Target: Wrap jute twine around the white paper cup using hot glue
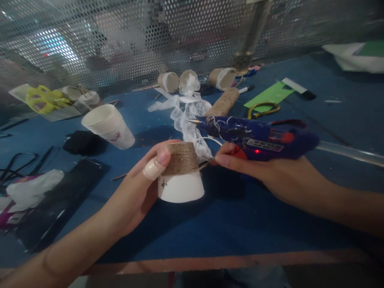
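My left hand [153, 168] is closed around a white paper cup [181, 188], its upper part wound with brown jute twine [182, 158]. A bandage [152, 169] wraps the thumb, which presses on the twine. To the right, my right hand [255, 164] grips a blue hot glue gun [234, 130] with a red light glowing on its side. The gun's metal nozzle points left, above the wound cup. Between the right thumb and finger, a loose end of twine [206, 163] stretches to the cup. A clear glue stick [351, 152] sticks out of the gun's rear.
Stacked paper cups [109, 126] lean at the left, by yellow-handled scissors [46, 99]. White lace [189, 120] and a brown roll [225, 101] lie behind the hands. Twine-wrapped cups [222, 79] line the perforated metal screen [120, 44]. A black pouch [63, 204] is at lower left.
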Demonstrator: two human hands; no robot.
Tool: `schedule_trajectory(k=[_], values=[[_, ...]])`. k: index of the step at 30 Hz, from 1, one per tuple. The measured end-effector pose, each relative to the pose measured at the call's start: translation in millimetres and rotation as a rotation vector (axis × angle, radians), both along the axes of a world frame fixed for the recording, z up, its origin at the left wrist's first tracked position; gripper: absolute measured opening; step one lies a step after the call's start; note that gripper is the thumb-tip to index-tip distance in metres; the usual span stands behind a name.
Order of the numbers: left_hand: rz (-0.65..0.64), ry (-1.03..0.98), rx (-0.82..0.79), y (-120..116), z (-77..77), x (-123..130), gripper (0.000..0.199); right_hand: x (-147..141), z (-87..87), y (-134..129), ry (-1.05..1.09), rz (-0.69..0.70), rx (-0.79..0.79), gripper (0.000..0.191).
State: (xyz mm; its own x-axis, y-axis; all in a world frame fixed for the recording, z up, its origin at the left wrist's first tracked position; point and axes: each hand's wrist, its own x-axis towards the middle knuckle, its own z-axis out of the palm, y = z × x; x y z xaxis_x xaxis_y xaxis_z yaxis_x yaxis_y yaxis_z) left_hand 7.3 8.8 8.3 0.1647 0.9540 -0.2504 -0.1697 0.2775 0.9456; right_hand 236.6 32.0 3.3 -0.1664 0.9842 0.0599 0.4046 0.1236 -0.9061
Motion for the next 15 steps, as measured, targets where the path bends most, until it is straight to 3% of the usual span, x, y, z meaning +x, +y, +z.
schedule_trajectory(k=[6,11,15], values=[[0.082,0.043,-0.015,1.7,-0.9,-3.1,0.051,1.7,2.0,-1.4,-0.072,0.029,0.074,0.028],[0.127,-0.091,0.13,3.6,3.1,-4.4,0.034,5.1,1.1,-4.0,0.009,0.142,0.101,0.024],[0.206,-0.141,0.237,4.0,3.2,-5.5,0.028,8.8,1.3,-5.8,-0.101,0.232,0.296,0.009]])
